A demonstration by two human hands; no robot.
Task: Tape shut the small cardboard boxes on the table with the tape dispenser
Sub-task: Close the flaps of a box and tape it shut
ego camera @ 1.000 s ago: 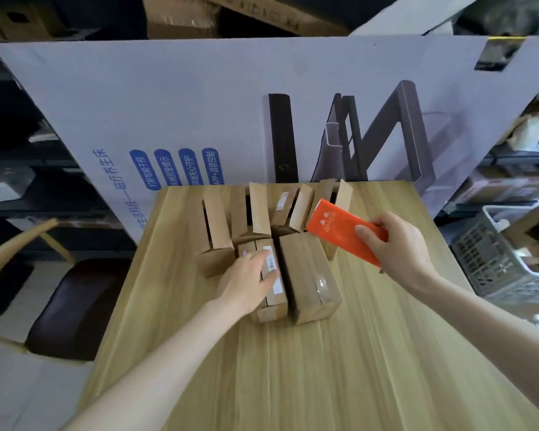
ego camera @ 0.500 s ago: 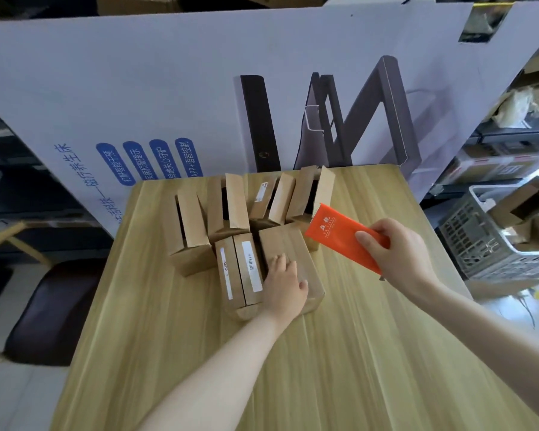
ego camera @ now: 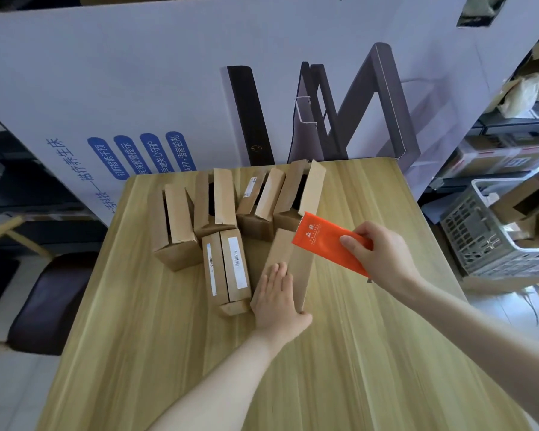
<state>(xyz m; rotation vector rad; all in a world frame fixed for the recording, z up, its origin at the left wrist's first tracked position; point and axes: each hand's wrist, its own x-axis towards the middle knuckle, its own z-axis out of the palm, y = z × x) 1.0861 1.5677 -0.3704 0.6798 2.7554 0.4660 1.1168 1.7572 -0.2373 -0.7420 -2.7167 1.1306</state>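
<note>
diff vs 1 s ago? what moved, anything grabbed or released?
The left hand left the labelled box and moved right onto the plain box, where it now rests flat. Nothing was let go. The right hand holds the orange tape dispenser above that box's far end as before. The open boxes behind stayed put.

- Boxes [ego camera: 178, 231]: plain brown cardboard; two bear white barcode labels.
- Tape dispenser [ego camera: 327, 244]: bright orange, white lettering.
- Surface [ego camera: 355, 353]: pale wood grain.
- Far panel [ego camera: 137, 82]: white, blue lettering.
</note>
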